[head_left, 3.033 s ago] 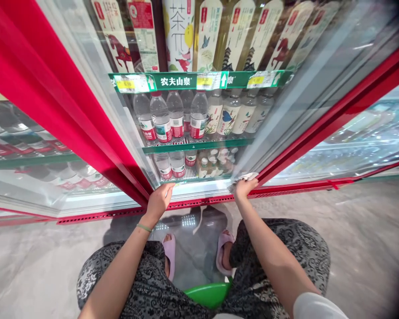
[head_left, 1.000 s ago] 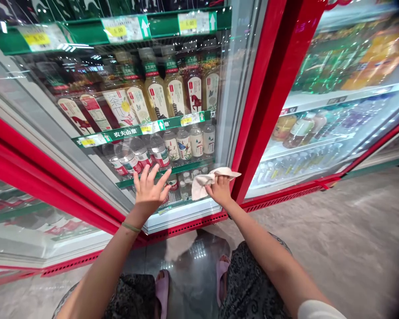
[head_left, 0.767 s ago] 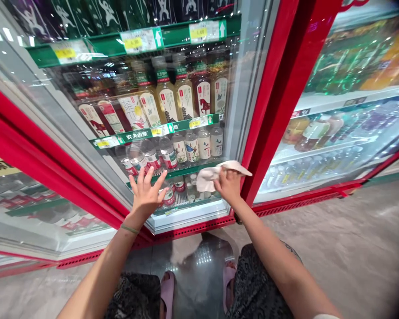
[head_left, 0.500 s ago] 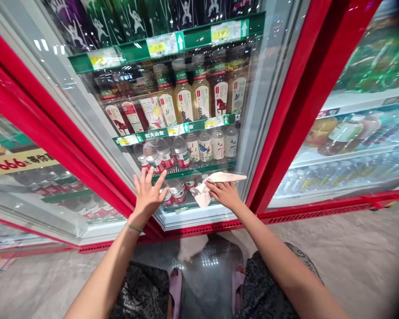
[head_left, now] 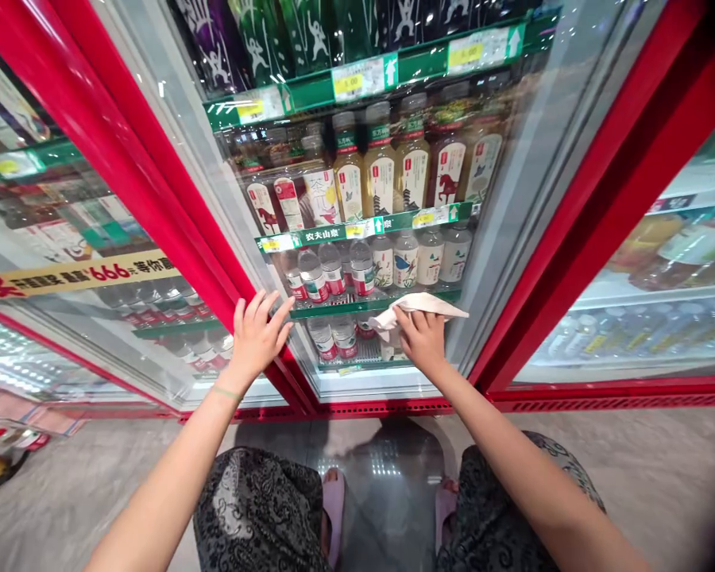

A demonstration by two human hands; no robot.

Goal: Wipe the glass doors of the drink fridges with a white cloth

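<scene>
Grey floor (head_left: 661, 477) and red fridge (head_left: 572, 214), white cloth (head_left: 420, 303) in front of the lower shelves (head_left: 345, 307), right hand (head_left: 424, 339) holding it, left hand (head_left: 256, 334) spread wide over the left frame (head_left: 172, 238), bottles (head_left: 414, 176) in rows inside, pink slippers (head_left: 334, 508) below.

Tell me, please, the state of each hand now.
Left hand: open, fingers spread.
Right hand: holding a cloth.
</scene>
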